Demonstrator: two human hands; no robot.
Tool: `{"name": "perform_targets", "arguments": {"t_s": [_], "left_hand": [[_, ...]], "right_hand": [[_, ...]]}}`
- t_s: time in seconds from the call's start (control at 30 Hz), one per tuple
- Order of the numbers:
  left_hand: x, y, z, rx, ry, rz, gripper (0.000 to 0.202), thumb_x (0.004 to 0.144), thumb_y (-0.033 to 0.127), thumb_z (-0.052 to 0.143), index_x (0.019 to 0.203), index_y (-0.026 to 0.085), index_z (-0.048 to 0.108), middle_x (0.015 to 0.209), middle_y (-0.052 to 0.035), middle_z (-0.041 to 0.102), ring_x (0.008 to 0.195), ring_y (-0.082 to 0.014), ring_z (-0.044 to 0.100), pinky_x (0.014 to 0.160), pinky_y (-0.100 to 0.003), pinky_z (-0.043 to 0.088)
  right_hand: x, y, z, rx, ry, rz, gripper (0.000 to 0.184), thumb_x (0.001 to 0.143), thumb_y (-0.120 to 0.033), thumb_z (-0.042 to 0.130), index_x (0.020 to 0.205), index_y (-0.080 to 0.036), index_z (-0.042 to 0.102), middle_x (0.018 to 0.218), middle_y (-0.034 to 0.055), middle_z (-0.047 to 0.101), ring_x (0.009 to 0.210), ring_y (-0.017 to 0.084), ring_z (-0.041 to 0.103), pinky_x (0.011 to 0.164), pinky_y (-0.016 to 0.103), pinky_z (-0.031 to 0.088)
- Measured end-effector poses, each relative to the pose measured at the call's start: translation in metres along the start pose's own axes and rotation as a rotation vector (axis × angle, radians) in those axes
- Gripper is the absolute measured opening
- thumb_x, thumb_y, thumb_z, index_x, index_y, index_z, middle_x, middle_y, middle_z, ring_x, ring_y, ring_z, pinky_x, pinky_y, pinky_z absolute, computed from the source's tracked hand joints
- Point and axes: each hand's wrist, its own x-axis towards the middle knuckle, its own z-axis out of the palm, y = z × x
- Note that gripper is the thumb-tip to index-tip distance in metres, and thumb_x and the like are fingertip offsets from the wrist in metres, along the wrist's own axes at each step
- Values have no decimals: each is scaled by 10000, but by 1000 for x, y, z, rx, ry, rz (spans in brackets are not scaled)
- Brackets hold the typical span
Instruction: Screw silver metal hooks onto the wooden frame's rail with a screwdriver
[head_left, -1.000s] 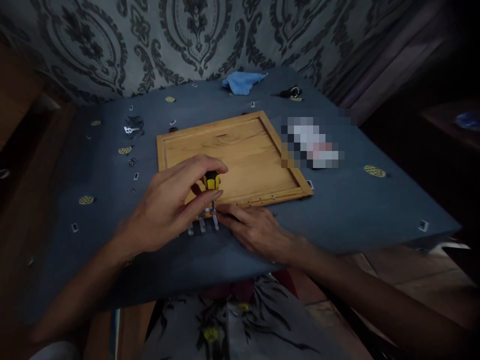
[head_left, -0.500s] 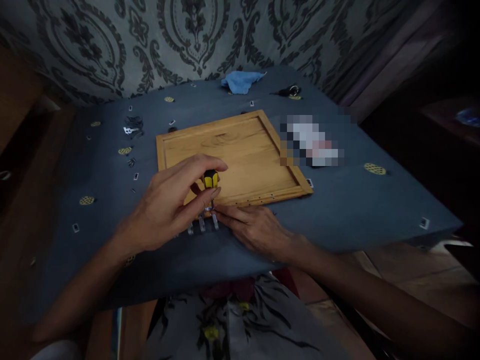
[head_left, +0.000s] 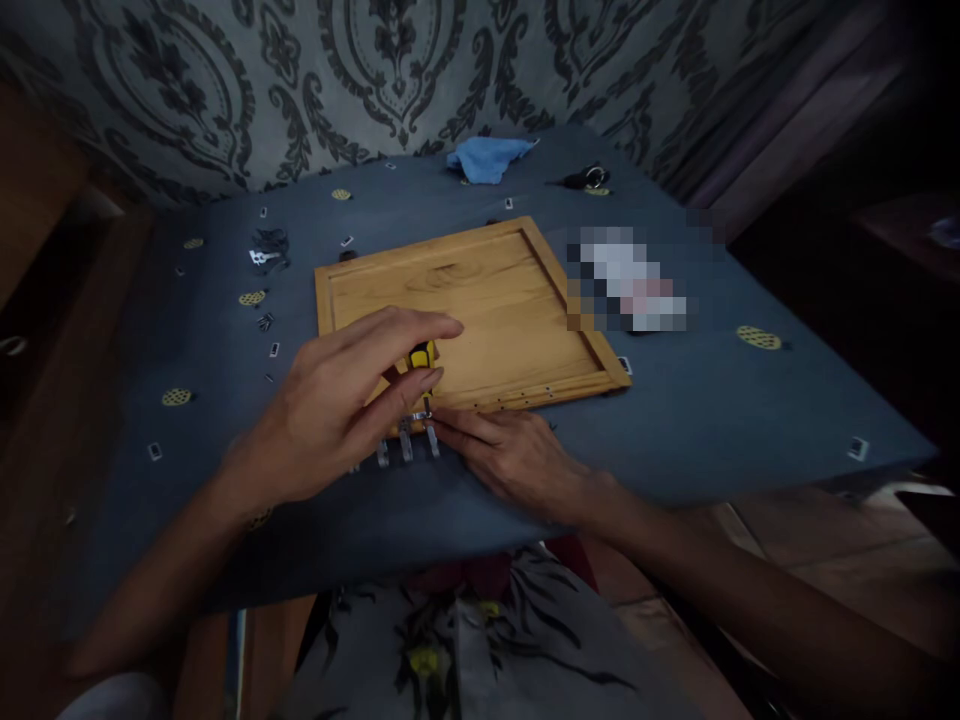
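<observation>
My left hand (head_left: 349, 395) grips the yellow-and-black handle of a small screwdriver (head_left: 422, 356) between thumb and fingers, its index finger reaching over the top. The screwdriver stands upright, its shaft down at the near edge of a framed wooden board (head_left: 465, 295). Several metal hooks (head_left: 406, 445) hang in a row over that edge. My right hand (head_left: 514, 455) lies low at the same edge, fingers together, the fingertips against the rightmost hook (head_left: 433, 440) beside the screwdriver's tip. Whatever lies under the tip is too small to make out.
On the dark blue tablecloth (head_left: 675, 430), a bundle of dark pieces with a shiny metal part (head_left: 266, 252) and some small screws (head_left: 265, 322) lie left of the board. Farther back are a blue cloth (head_left: 491, 160) and keys (head_left: 589, 178). A blurred-out item (head_left: 634, 280) lies to the right.
The screwdriver handle has turned a little in my left hand, and the index finger has opened slightly away from it. My right hand stays at the hook. The whole view has shifted slightly.
</observation>
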Motion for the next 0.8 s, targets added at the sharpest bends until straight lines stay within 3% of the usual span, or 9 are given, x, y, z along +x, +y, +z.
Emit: {"name": "perform_targets", "arguments": {"t_s": [0.17, 0.43, 0.63, 0.8], "left_hand": [[1, 0, 4, 85, 56, -13, 256, 951, 207, 628, 1197, 140, 634, 1004, -74, 675, 882, -153, 658, 749, -253, 555], [1, 6, -1, 77, -5, -68, 272, 957, 152, 602, 1225, 103, 614, 1096, -59, 704, 908, -99, 659, 854, -177, 541], [0, 5, 4, 108, 55, -40, 253, 940, 193, 645, 1186, 136, 643, 969, -38, 661, 854, -122, 637, 760, -210, 540], [1, 5, 0, 55, -16, -107, 296, 968, 163, 583, 1262, 148, 610, 1131, -53, 700, 928, -124, 667, 841, -206, 549]], "right_hand": [[-1, 0, 3, 29, -4, 8, 418, 942, -81, 499, 1338, -130, 624, 1325, 113, 679, 886, 198, 709, 666, 322, 555], [-1, 1, 2, 23, 13, -7, 416, 954, -94, 495, 1353, -118, 610, 1318, 103, 687, 854, 207, 721, 642, 339, 572], [-1, 1, 1, 48, 0, 9, 417, 947, -73, 495, 1343, -126, 615, 1314, 114, 686, 892, 194, 716, 667, 313, 562], [-1, 2, 1, 58, 0, 0, 378, 970, -95, 497, 1322, -127, 628, 1318, 114, 686, 894, 187, 716, 675, 304, 561]]}}
